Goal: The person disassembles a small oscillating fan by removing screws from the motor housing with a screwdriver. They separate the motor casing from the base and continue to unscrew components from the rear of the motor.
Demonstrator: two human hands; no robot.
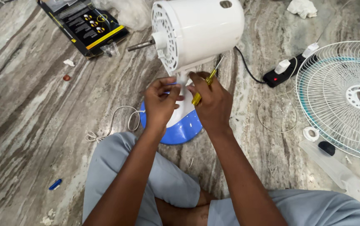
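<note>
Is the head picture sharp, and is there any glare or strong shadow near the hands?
In the head view, light is soft and even; the hands, left hand and right hand, look sharp; the white motor housing is bright, nearly overexposed on top; only faint shadows fall on the marble floor.

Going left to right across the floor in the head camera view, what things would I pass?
Small blue piece → black box → white cord → left hand → right hand holding the yellow screwdriver → black power strip → white fan grille.
</note>
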